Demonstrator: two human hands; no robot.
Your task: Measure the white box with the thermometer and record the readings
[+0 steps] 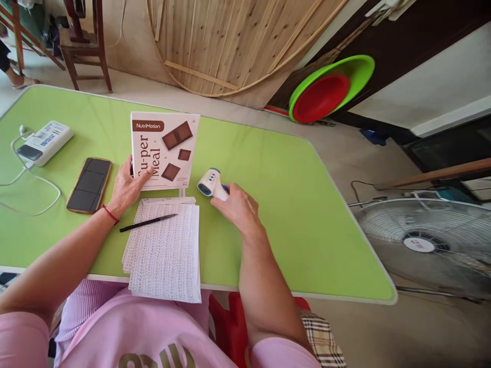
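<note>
A: What have the fingers got?

B: The left hand (128, 186) grasps the box (169, 148) by its lower left corner, thumb across the printed front; the right hand (240, 204) is closed round the handle of the thermometer (210, 185), whose head juts out past those fingers, just beside the box.

A: Is anything in the box?

B: I can't tell; only its front shows, upright and facing the person; nor can I tell whether its lower edge touches the table (287, 245).

A: Other containers?

B: A green basin (360, 71), tilted up well beyond the right fingers, off the table; a red basin (324, 97) sits inside it.

A: And nearer the hands?

B: The phone (89, 185) lies just left of the left fingers; farther left is a white device (49, 140) with a cable (53, 180); on the near side of the left fingers are the papers (169, 255), overhanging the table's edge, with a pen (149, 222) lying across them.
</note>
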